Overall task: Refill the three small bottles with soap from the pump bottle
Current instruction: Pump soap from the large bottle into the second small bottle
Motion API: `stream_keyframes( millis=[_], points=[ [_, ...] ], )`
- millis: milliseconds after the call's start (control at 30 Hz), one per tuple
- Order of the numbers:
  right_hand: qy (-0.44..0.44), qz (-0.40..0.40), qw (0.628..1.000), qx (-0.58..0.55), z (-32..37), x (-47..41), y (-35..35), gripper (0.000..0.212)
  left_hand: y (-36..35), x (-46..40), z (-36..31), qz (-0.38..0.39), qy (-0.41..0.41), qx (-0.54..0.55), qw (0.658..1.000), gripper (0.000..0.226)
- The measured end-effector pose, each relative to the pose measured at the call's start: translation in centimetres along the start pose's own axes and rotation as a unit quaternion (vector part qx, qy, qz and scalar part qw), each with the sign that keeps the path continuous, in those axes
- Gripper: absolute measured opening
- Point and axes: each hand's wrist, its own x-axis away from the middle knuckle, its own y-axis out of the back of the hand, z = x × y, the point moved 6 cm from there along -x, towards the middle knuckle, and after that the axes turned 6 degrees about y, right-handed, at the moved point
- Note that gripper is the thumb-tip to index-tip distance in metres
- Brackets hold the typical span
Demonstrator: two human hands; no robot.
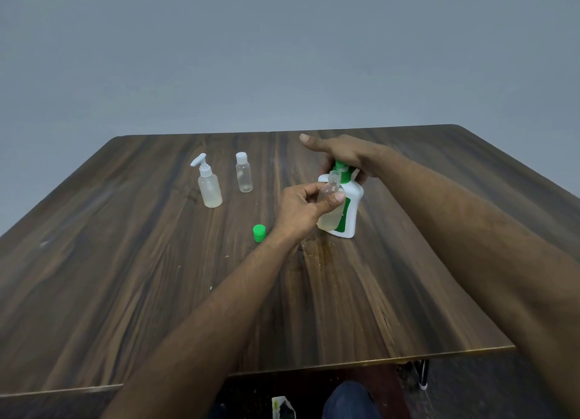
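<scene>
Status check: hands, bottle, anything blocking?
Left hand holds open small bottle under the spout. Right hand presses pump bottle. Green cap on table, nothing blocking.

light: dim, even, soft | shadows: faint | focus: slightly soft | edges: wide-angle bending
</scene>
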Motion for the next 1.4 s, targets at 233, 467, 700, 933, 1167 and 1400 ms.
stream_keyframes(
  millis=[233,467,700,933,1167,1400],
  points=[
    [-0.004,0.009,1.0,0.005,0.2,0.0,0.0,0.089,0.0,0.0,-0.3,-0.003,0.002,-0.001,1.0,0.023],
    [0.009,-0.028,1.0,0.009,-0.1,-0.4,-0.1,0.076,0.0,0.0,-0.3,-0.004,0.005,-0.007,1.0,0.024],
    [0.006,-0.007,1.0,0.002,0.2,0.2,0.0,0.096,0.2,0.0,0.4,-0.001,0.013,-0.005,1.0,0.018],
    [0.004,-0.025,1.0,0.002,-0.1,-0.1,0.0,0.078,0.2,-0.1,0.4,0.007,0.008,-0.006,1.0,0.014],
    [0.004,-0.019,1.0,0.0,0.1,0.2,0.0,0.088,0.1,-0.2,0.7,0.0,0.017,-0.019,1.0,0.021],
    [0.003,0.003,1.0,0.009,0.3,0.1,0.1,0.088,0.3,-0.2,0.2,0.001,0.007,-0.007,1.0,0.019]
  ],
)
